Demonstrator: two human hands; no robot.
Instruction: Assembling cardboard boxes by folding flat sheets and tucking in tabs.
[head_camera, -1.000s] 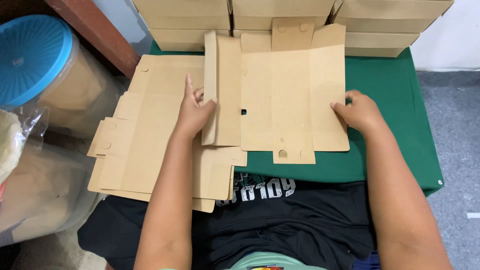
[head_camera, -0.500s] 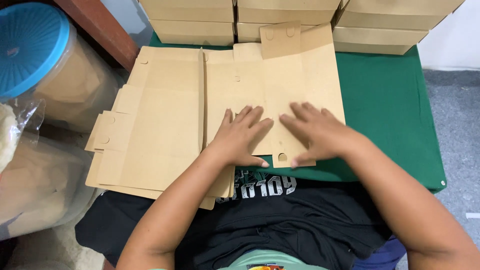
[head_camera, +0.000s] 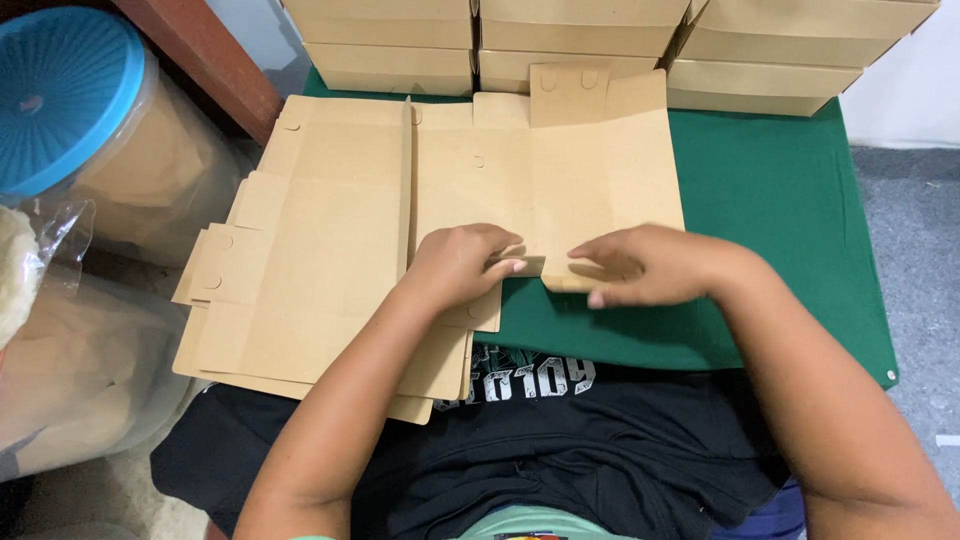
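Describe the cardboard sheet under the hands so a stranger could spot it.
On the green table, before the row of folded boxes, lies a flat tan sheet. Both hands fold its near edge. Unlike the stack to its left, it lies alone on the cloth.

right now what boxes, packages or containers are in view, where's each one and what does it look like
Flat brown cardboard box blank: on the green table, under both hands, flaps unfolded.
Stack of flat brown cardboard blanks: left of it, overhanging the table edge.
Folded brown cardboard boxes: stacked in a row along the table's far edge.
Clear round plastic tub with blue lid: far left, off the table.
Clear plastic bag: below the tub, crumpled.
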